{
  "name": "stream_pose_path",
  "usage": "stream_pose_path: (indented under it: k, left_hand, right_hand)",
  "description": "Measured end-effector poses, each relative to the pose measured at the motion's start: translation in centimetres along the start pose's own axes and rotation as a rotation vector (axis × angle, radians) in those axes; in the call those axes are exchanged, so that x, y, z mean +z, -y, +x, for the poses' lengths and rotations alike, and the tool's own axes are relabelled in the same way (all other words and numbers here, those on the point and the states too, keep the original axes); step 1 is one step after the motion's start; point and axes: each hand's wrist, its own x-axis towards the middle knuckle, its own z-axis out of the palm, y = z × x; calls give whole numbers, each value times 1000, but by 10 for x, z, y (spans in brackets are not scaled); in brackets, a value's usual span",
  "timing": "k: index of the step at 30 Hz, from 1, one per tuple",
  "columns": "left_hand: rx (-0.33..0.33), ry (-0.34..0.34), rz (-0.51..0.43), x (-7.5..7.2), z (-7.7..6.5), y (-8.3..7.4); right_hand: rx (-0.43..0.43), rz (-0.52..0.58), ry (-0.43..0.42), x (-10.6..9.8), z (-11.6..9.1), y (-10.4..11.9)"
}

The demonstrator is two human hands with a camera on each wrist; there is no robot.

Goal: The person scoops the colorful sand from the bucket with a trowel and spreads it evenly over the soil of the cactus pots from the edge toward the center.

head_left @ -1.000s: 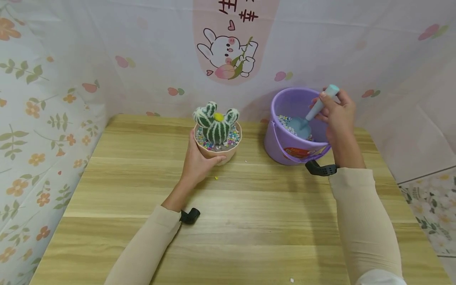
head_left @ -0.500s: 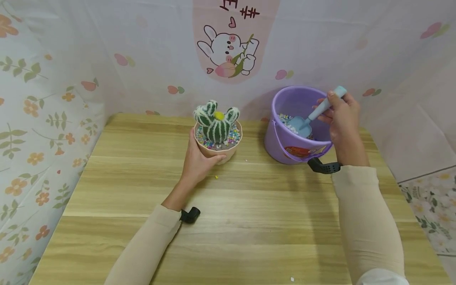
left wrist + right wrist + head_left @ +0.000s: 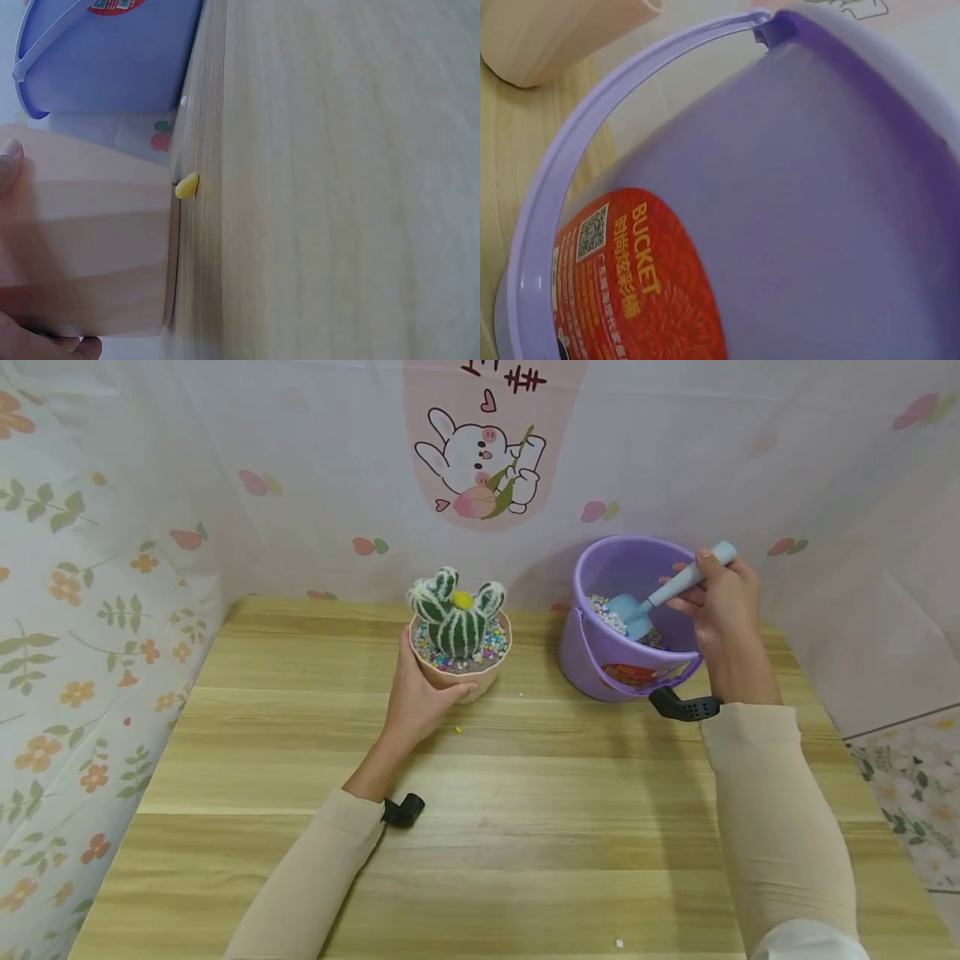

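Observation:
My left hand [image 3: 420,693] grips the side of a pale pink flowerpot [image 3: 480,681], thumb across its front; the left wrist view shows the pot [image 3: 90,240] close up. A fuzzy green cactus [image 3: 457,631] with a yellow flower stands in it, ringed by colourful pebbles [image 3: 491,647]. My right hand [image 3: 723,602] holds a light blue toy shovel [image 3: 678,585] by its handle. The shovel's blade is down inside a purple bucket [image 3: 600,660], among pale pebbles [image 3: 603,614]. In the right wrist view only the bucket's outside [image 3: 810,195] and the pot [image 3: 555,37] show, not the hand.
A yellow pebble [image 3: 458,729] lies on the wooden table [image 3: 510,827] in front of the pot. A white bit [image 3: 618,943] lies near the front edge. The bucket's handle [image 3: 592,652] hangs down its front. A printed cloth [image 3: 315,485] hangs behind.
My right hand has shifted slightly right, and the shovel now leans at a lower angle with its blade farther left in the bucket. The left hand keeps its hold on the flowerpot.

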Motion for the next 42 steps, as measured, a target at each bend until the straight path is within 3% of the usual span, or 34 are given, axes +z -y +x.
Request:
stream_pose_path:
  k: [12,26,42]
  left_hand:
    - [-28,-24,21,-2,-3,0]
    - [11,-3,-32,1,-3,1]
    - [-23,9,19,0,-2,-2]
  right_hand:
    - [61,103,-43,5,6,2]
    - [94,287,-99,-1,7,3]
    - [114,490,-179,-9,6,17]
